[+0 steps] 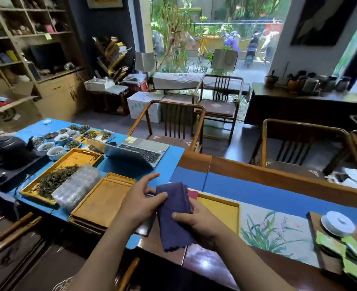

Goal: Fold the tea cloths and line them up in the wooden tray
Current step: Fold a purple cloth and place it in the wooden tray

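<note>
A dark blue tea cloth point(174, 215), folded into a long strip, hangs above the table's near edge between both hands. My left hand point(140, 201) pinches its upper left edge with thumb and fingers. My right hand point(196, 223) grips its right side, thumb on top. Behind the cloth lies a wooden tray point(221, 211) with a yellow floor, partly hidden by my right hand. A red cloth point(192, 194) shows at the tray's far left corner. To the left sits a second, empty wooden tray point(102, 201).
A tray of tea leaves point(53, 177) with a plastic blister sheet point(76, 185) lies at left, beyond it a laptop point(135, 153), small bowls of leaves and a black kettle point(5, 150). White saucers point(337, 223) and green packets point(345, 248) sit at right. Chairs line the far side.
</note>
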